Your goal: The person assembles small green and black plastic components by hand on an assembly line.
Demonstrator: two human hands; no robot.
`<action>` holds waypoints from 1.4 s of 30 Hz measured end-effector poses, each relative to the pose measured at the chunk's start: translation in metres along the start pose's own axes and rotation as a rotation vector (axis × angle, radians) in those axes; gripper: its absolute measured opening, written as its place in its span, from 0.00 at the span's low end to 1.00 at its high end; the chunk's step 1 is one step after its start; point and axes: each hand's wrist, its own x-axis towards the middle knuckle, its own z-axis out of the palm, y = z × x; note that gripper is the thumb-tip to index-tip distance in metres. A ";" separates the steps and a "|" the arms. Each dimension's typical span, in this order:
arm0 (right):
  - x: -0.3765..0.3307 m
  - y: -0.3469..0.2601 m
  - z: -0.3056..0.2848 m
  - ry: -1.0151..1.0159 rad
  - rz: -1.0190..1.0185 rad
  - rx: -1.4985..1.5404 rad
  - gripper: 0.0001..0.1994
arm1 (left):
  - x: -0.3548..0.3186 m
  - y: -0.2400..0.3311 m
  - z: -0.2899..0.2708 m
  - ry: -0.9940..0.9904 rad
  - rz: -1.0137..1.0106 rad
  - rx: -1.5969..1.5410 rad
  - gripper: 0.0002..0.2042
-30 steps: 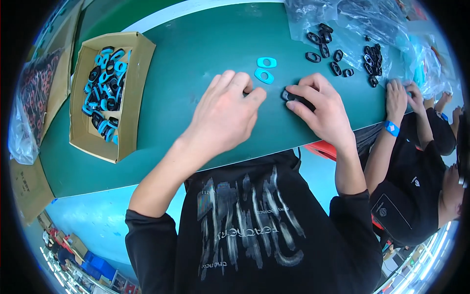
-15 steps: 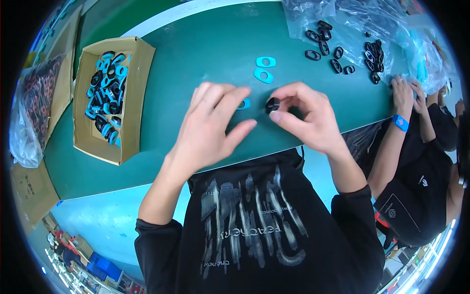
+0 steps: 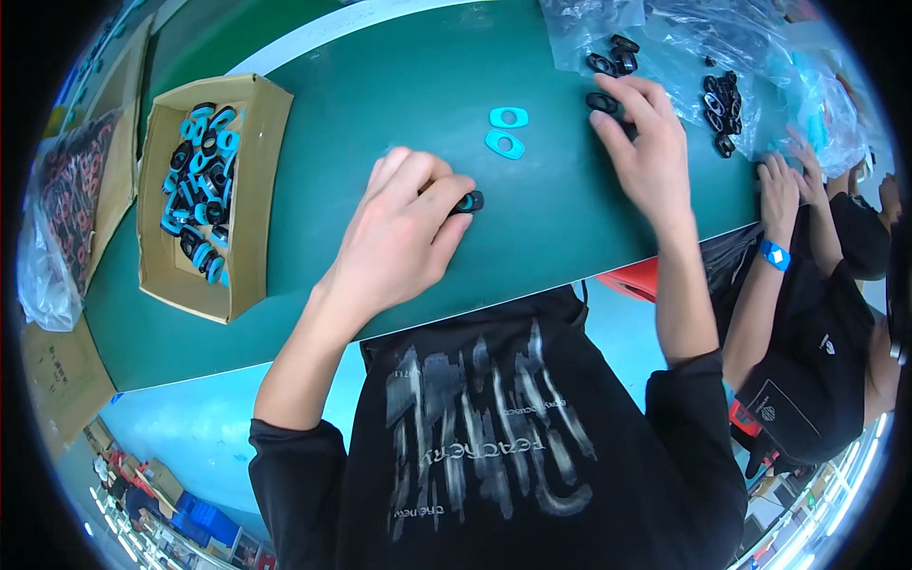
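Note:
My left hand [image 3: 399,228] pinches a black oval ring piece with teal showing in it [image 3: 471,201], low over the table. Two flat teal oval plates, one [image 3: 509,117] above the other [image 3: 504,144], lie on the green tabletop to the right of this hand. Farther right, my right hand [image 3: 651,133] reaches over the loose black ring pieces. Its thumb and index finger are apart on either side of a black oval ring [image 3: 601,102]. Whether they touch it is hard to see. Other black rings [image 3: 622,59] lie just beyond, and the hand hides some of this group.
A cardboard box [image 3: 249,204] of black and teal pieces stands at left. Clear plastic bags [image 3: 703,43] lie at the far right, near a pile of black parts [image 3: 722,104]. A co-worker's hands [image 3: 781,185] rest by the table's right edge. Another bag [image 3: 57,228] is at far left.
My right hand has moved away to the far right, to the loose black rings. The black piece it held is now with the teal one in my left hand, whose fingers have closed.

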 end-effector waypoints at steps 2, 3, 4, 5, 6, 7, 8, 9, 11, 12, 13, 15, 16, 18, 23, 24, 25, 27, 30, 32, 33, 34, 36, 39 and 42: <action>0.002 0.007 0.001 0.046 -0.143 -0.124 0.15 | 0.000 -0.002 0.000 -0.023 -0.012 0.005 0.14; 0.000 0.005 -0.001 -0.050 -0.075 -0.057 0.15 | 0.000 -0.004 -0.001 -0.041 -0.021 0.003 0.14; -0.001 0.004 -0.003 -0.148 -0.010 0.009 0.14 | -0.001 -0.005 0.000 -0.044 -0.024 0.006 0.14; -0.003 0.004 0.000 -0.146 -0.088 0.009 0.13 | -0.001 -0.006 0.000 -0.038 -0.029 0.007 0.13; -0.004 -0.001 0.000 -0.147 -0.087 0.012 0.13 | -0.002 -0.006 0.001 -0.033 -0.034 0.008 0.13; -0.005 -0.009 -0.002 -0.167 -0.093 0.070 0.12 | -0.001 -0.007 0.001 -0.035 -0.033 0.008 0.13; -0.006 -0.014 -0.003 -0.186 -0.099 0.128 0.12 | -0.001 -0.006 0.000 -0.035 -0.042 0.010 0.13; -0.007 -0.014 -0.003 -0.176 -0.120 0.154 0.11 | 0.000 -0.006 0.000 -0.036 -0.051 0.013 0.13; -0.010 -0.012 0.002 -0.161 -0.133 0.171 0.10 | -0.001 -0.005 -0.001 -0.039 -0.036 0.046 0.13; -0.011 -0.011 0.004 -0.147 -0.150 0.186 0.09 | -0.002 -0.005 -0.002 -0.038 -0.022 0.079 0.12; -0.010 -0.011 0.002 -0.146 -0.149 0.183 0.09 | -0.002 -0.003 -0.001 -0.038 -0.020 0.078 0.12; -0.009 -0.011 -0.002 -0.172 -0.207 0.114 0.09 | -0.001 0.000 0.001 -0.022 0.048 0.176 0.12; -0.009 -0.009 -0.003 -0.173 -0.209 0.114 0.09 | 0.000 0.001 0.001 -0.020 0.046 0.176 0.12; -0.010 -0.004 -0.004 -0.157 -0.163 0.022 0.08 | 0.003 0.002 -0.002 -0.060 0.103 0.189 0.12; -0.016 -0.016 -0.003 -0.096 -0.081 0.083 0.09 | -0.005 -0.007 0.006 -0.004 0.086 0.134 0.14; -0.018 -0.021 -0.005 -0.151 -0.046 0.076 0.11 | -0.007 -0.008 0.007 -0.005 0.064 0.129 0.16; -0.019 -0.025 -0.006 -0.206 -0.008 0.067 0.12 | -0.008 -0.009 0.009 -0.004 0.065 0.126 0.16; -0.018 -0.028 -0.004 -0.212 -0.020 0.087 0.13 | -0.011 -0.011 0.012 0.079 0.086 0.122 0.16; -0.018 -0.036 -0.008 -0.228 -0.004 0.132 0.15 | -0.009 -0.014 0.014 0.125 0.082 0.065 0.16; -0.019 -0.042 -0.012 -0.301 -0.022 0.067 0.18 | -0.010 -0.014 0.013 0.119 0.076 0.058 0.16; -0.020 -0.039 -0.012 -0.349 -0.022 0.052 0.20 | -0.011 -0.015 0.013 0.110 0.071 0.051 0.16; -0.021 -0.037 -0.013 -0.350 -0.023 0.048 0.20 | -0.012 -0.015 0.013 0.113 0.072 0.048 0.16; -0.022 -0.036 -0.013 -0.366 0.002 0.084 0.19 | -0.013 -0.015 0.013 0.099 0.073 0.066 0.16; -0.018 -0.047 -0.017 -0.323 0.045 0.142 0.16 | -0.013 -0.014 0.013 0.114 0.065 0.079 0.15; -0.017 -0.036 -0.011 -0.330 -0.081 0.136 0.11 | -0.013 -0.014 0.013 0.123 0.062 0.070 0.15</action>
